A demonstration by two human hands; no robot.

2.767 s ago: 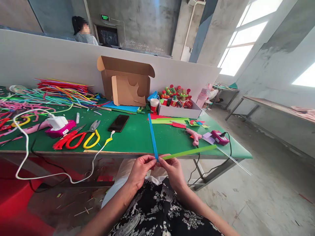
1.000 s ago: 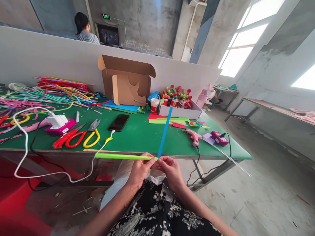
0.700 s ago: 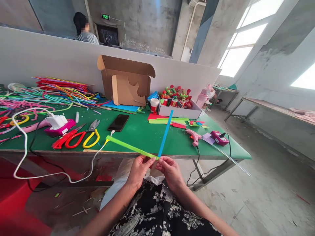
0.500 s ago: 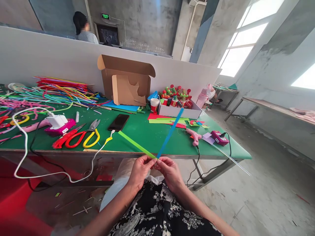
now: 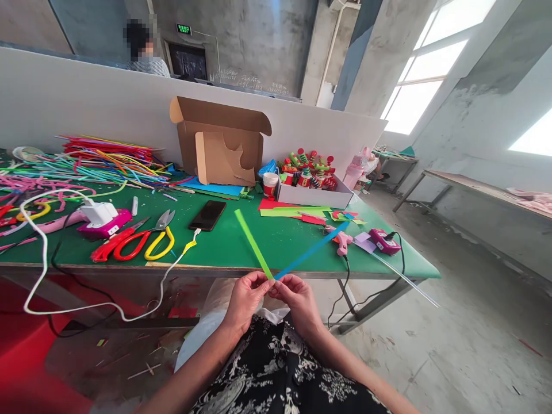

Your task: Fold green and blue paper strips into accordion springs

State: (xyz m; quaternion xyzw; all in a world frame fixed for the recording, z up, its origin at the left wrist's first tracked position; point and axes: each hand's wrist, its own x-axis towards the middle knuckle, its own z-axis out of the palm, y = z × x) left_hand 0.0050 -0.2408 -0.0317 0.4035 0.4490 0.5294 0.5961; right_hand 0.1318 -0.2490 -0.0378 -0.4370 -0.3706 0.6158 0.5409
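My left hand (image 5: 249,300) is closed in a pinch at the base of a green paper strip (image 5: 254,244), which points up and to the left. Right beside it, my right hand (image 5: 297,300) pinches the lower end of a blue paper strip (image 5: 313,251) that slants up to the right. The two strips meet at my fingertips in a V, just in front of the table's near edge. How they join is hidden by my fingers. The tip of the blue strip passes in front of a pink glue gun (image 5: 342,241).
Scissors (image 5: 159,234), a phone (image 5: 207,215) on a white cable and a purple power socket (image 5: 106,223) lie on the green table (image 5: 241,253). Behind stand a cardboard box (image 5: 219,141) and a white box (image 5: 317,195) of spring figures. Pipe cleaners (image 5: 107,164) heap at left.
The green strip has swung upright toward the right, and the blue strip has tipped down to the right, so the V has turned clockwise. Both hands stay in about the same place.
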